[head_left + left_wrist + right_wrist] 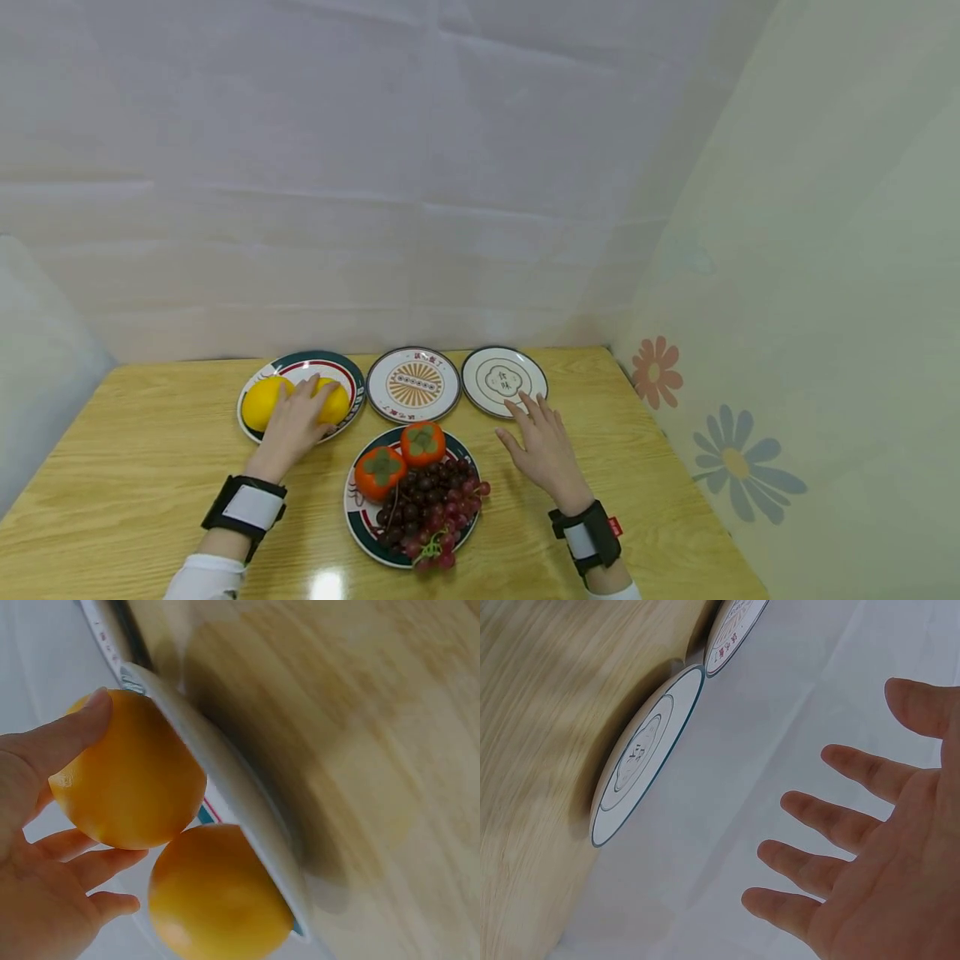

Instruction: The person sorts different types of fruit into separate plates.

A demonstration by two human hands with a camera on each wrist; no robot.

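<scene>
My left hand (295, 423) is at the patterned plate (302, 360) on the left, where two yellow-orange oranges lie. Its thumb and fingers grip the right-hand orange (146, 776), with the thumb pressed on its side in the left wrist view. Beside it the other orange (217, 896) rests against the plate's rim, very close to the held one. Above the table at the right hovers my right hand (546, 454), fingers spread and holding nothing. It is nearest to a white plate (506, 380) with a small printed emblem; the fingertips overlap that plate's lower edge in the head view.
Between the hands, a plate (351, 508) bears two persimmons (381, 473), dark grapes (420, 496) and red grapes (453, 521), some hanging over its rim. Behind it stands a white plate (414, 385) with a sunburst print. Pale cloth walls border the table's back and right.
</scene>
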